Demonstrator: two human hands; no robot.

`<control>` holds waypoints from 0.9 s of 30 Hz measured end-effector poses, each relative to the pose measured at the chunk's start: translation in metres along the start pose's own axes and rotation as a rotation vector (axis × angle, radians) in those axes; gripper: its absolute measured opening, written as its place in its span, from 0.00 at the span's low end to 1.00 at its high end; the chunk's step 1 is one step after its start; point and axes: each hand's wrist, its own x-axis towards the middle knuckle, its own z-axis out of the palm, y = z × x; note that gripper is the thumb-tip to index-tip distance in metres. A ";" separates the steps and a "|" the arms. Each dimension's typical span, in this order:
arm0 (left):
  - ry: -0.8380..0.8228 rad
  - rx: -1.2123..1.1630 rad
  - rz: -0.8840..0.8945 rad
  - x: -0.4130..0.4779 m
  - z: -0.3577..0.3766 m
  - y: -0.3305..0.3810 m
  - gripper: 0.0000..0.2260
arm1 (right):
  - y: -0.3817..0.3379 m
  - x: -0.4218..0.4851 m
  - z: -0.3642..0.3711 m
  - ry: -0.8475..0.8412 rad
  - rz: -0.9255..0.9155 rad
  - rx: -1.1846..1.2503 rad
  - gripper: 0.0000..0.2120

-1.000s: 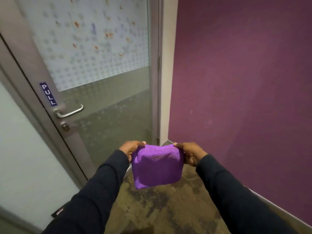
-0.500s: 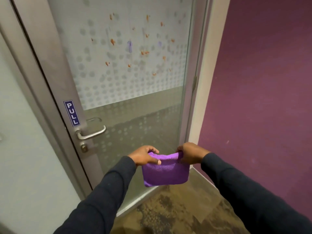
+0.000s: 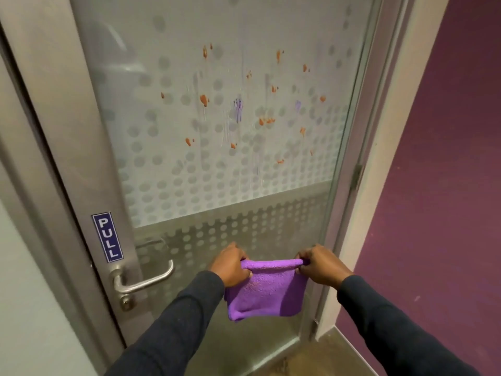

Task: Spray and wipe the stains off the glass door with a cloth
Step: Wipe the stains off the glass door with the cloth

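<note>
1 glass door (image 3: 217,185) is filling the view, w/ approx. 15 orange stains (image 3: 204,100) & 2 purple ones. 1 purple cloth (image 3: 267,290) is hanging low in front of it. Left hand (image 3: 230,267) & right hand (image 3: 321,267) are each pinching a top corner, arms reaching fwd.

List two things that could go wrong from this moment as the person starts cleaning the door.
No spray bottle shows, so a dry purple cloth may just smear the orange stains and purple streak over the glass door. With the left hand and right hand both gripping the cloth, wiping pressure could swing the door.
</note>
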 end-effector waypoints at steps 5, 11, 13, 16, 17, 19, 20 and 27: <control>0.065 -0.002 -0.071 0.031 -0.003 -0.003 0.07 | 0.017 0.049 -0.004 0.018 0.026 0.055 0.06; 0.163 -0.012 -0.191 0.063 -0.006 0.011 0.04 | 0.039 0.103 -0.018 0.018 -0.026 0.066 0.08; 0.216 -0.012 -0.217 0.076 -0.011 0.018 0.06 | 0.044 0.124 -0.026 0.050 -0.049 0.066 0.08; 0.326 -0.006 -0.216 0.096 -0.028 0.035 0.06 | 0.047 0.154 -0.046 0.135 -0.070 0.089 0.11; 0.380 -0.016 -0.210 0.103 -0.036 0.042 0.06 | 0.046 0.161 -0.056 0.187 -0.090 0.147 0.11; 0.507 -0.027 -0.196 0.115 -0.052 0.057 0.06 | 0.039 0.172 -0.073 0.362 -0.125 0.426 0.06; 0.571 -0.015 -0.194 0.120 -0.059 0.064 0.07 | 0.034 0.175 -0.076 0.503 -0.145 0.578 0.03; 0.797 0.089 -0.240 0.133 -0.072 0.071 0.09 | -0.034 0.172 0.024 0.599 -0.164 0.416 0.44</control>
